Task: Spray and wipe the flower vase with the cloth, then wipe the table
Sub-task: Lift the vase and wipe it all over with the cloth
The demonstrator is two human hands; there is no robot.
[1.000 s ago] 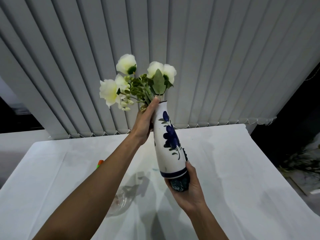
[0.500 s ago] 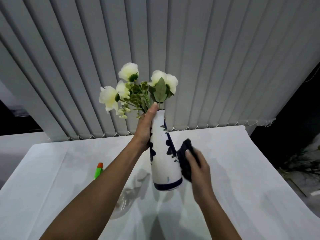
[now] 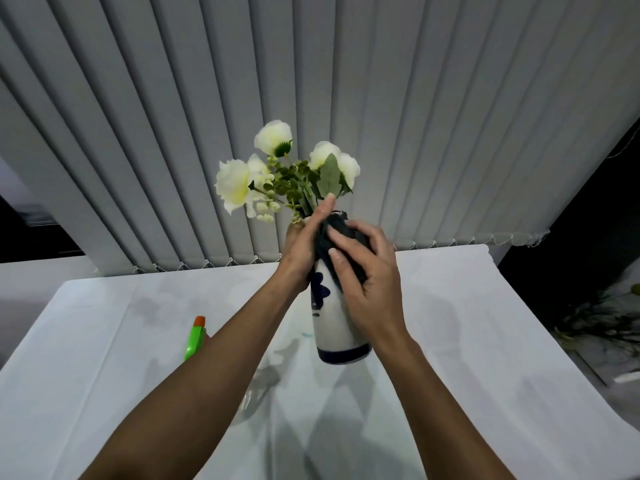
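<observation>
A white vase [image 3: 333, 327] with blue flower painting and a dark blue base band is held upright above the white table [image 3: 485, 341]. White artificial flowers [image 3: 277, 168] with green leaves stick out of its top. My left hand [image 3: 301, 247] grips the vase's neck from the left. My right hand [image 3: 367, 285] presses a dark cloth [image 3: 341, 233] against the vase's upper part and neck, fingers spread over it. The cloth hides the vase's mouth.
A spray bottle with a green head and orange tip [image 3: 195, 337] lies on the table at the left, its clear body partly behind my left forearm. Grey vertical blinds [image 3: 415, 116] hang behind the table. Dark plants [image 3: 602, 323] sit off the right edge.
My right hand has slid the cloth from the vase's base up its side to the neck. The vase has come upright and slightly lower.
</observation>
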